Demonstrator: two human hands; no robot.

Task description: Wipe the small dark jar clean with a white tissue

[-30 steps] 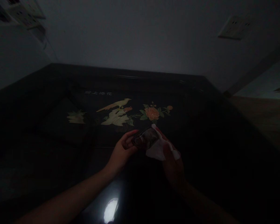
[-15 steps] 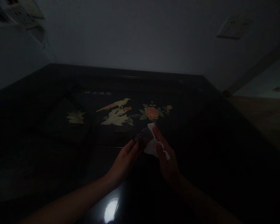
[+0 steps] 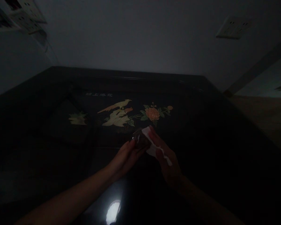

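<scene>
In the dim head view, my left hand [image 3: 125, 159] is closed on a dark, glossy, see-through object [image 3: 140, 139], with the thumb on its near left edge. Its exact kind is too dark to make out. My right hand [image 3: 166, 157] holds a crumpled white tissue [image 3: 151, 150] between thumb and fingers. The tissue's upper end lies against the object's right side. Both hands are close together above a black glossy table [image 3: 103, 175].
On the tabletop are a bird picture [image 3: 117, 117], a peony picture [image 3: 152, 114] and pale written characters [image 3: 99, 94]. A wall [image 3: 131, 37] rises behind, with a socket plate [image 3: 234, 27] at right and more sockets [image 3: 25, 20] at upper left.
My left hand has turned the see-through object so more of its shiny face shows. The tissue's upper end has shifted left over it with my right fingers.
</scene>
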